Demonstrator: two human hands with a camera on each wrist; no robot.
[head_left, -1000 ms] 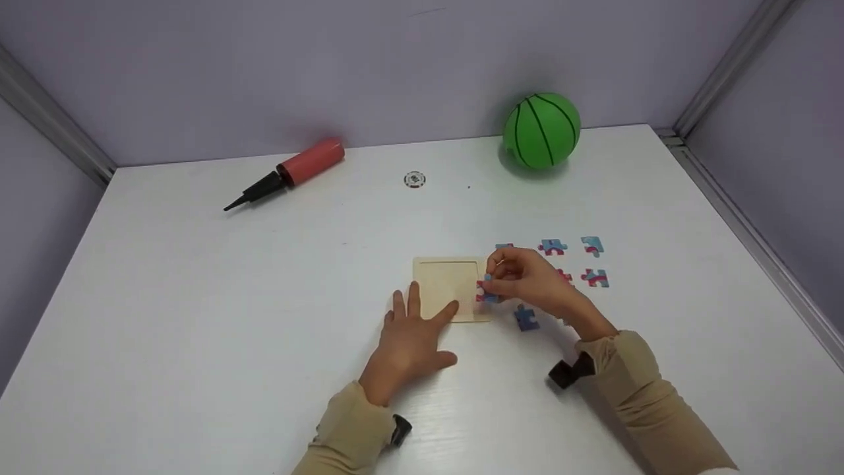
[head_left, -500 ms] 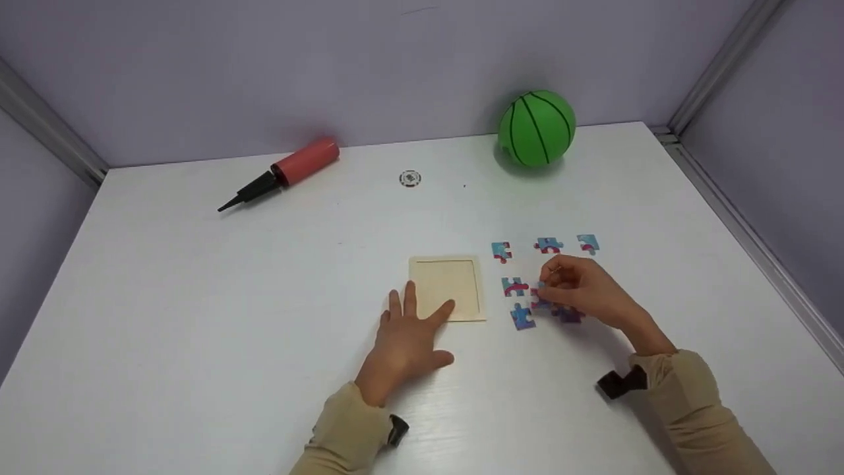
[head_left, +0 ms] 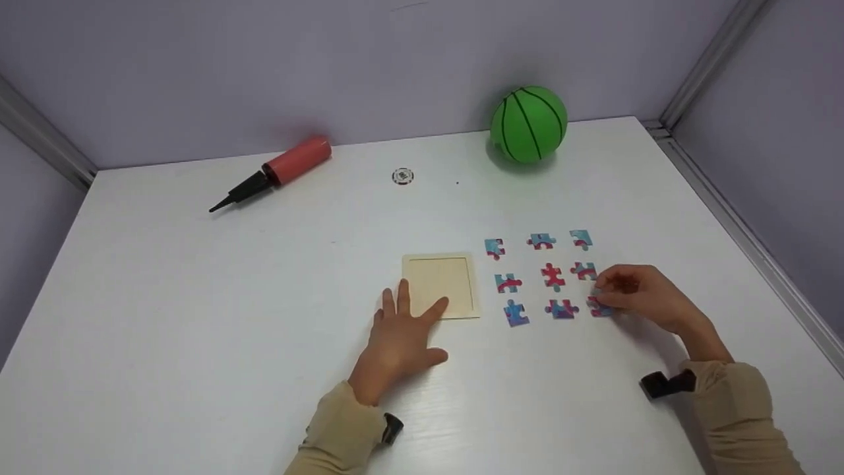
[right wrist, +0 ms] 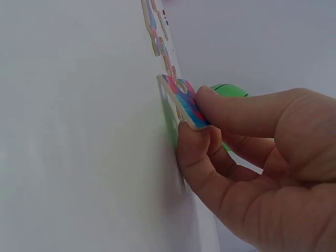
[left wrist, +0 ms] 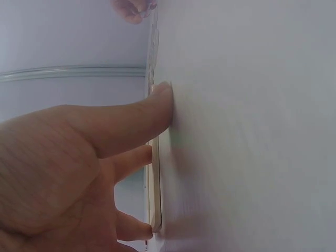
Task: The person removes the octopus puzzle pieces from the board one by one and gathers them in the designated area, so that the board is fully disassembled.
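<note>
A square wooden puzzle tray [head_left: 473, 290] lies on the table with bare wood inside its frame. Across its lower left part my left hand [head_left: 399, 336] is spread, fingers straight and fingertips on the tray. My right hand [head_left: 646, 297] pinches a pink and blue puzzle piece [right wrist: 184, 101] between thumb and fingers, at the right end of the nearest row. In the right wrist view this piece is tilted, close over the table. Beside it lie other loose puzzle pieces, including a blue one [head_left: 516, 313], a pink and purple one [head_left: 562, 309] and a red one [head_left: 553, 277].
Farther back are more puzzle pieces, such as one [head_left: 541, 241] in the top row. A green ball [head_left: 529, 125] and a red and black hand pump [head_left: 297, 161] rest near the back wall. A round chip [head_left: 403, 176] lies between them.
My right hand has moved right, away from the tray's edge to the right end of the nearest row, pinching a puzzle piece. My left hand stays on the tray.
</note>
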